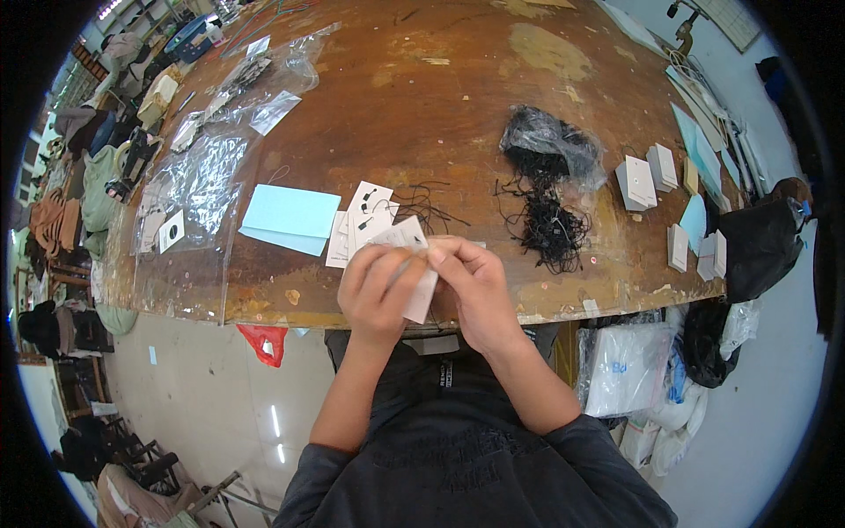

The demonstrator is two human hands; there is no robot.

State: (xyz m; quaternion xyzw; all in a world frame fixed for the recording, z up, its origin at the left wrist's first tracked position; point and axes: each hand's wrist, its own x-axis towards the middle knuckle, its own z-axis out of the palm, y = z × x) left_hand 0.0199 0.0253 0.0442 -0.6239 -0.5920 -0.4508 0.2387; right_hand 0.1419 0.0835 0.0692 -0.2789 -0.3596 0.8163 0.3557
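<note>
A white hang tag [421, 301] is held upright near the table's front edge. My left hand [378, 286] is closed on it, fingers across its face. My right hand [473, 286] pinches at the tag's upper edge; whether a thin cord is also between those fingertips is too small to tell. Just beyond my left hand lie several white tags [368, 204] with black cords and small black pieces on them. Loose black cords [427, 204] spread out to their right. Left of the tags rest light blue paper sheets [290, 214].
A tangled heap of black cords [553, 231] spills from a clear plastic bag [576, 154]. Stacks of white cards [635, 183] stand at the right. Clear plastic bags [207, 167] cover the table's left side, near a tape dispenser [132, 163]. A black bag [764, 246] hangs past the right edge.
</note>
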